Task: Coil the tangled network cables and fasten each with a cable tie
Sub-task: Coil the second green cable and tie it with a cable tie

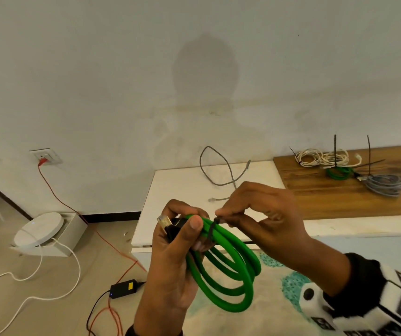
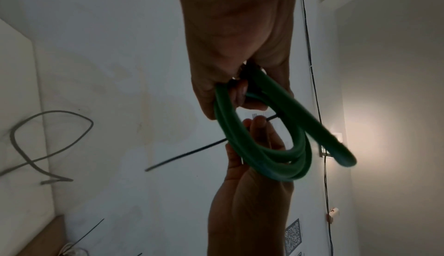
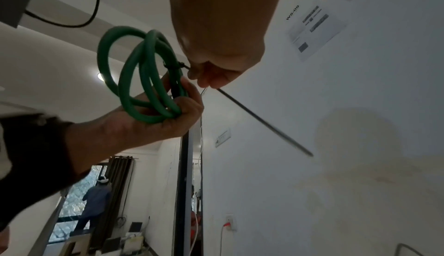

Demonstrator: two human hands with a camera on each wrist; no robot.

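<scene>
A thick green network cable (image 1: 228,270) is wound into a coil of several loops. My left hand (image 1: 177,241) grips the top of the coil together with its black and gold plugs (image 1: 166,223). A black cable tie (image 1: 212,227) is wrapped round the bundle just right of my thumb. My right hand (image 1: 260,214) pinches the tie's tail beside its head. In the right wrist view the long tail (image 3: 264,121) sticks out past my right fingers, and the coil (image 3: 144,78) hangs in my left hand (image 3: 149,119). The left wrist view shows the coil (image 2: 266,140) from below.
A loose grey cable (image 1: 221,173) lies on the white table (image 1: 170,190) ahead. Tied coils, white (image 1: 320,158), green (image 1: 339,172) and grey (image 1: 383,184), lie on the wooden board (image 1: 328,197) at right. On the floor at left are a white round device (image 1: 39,229), wires and a black adapter (image 1: 124,288).
</scene>
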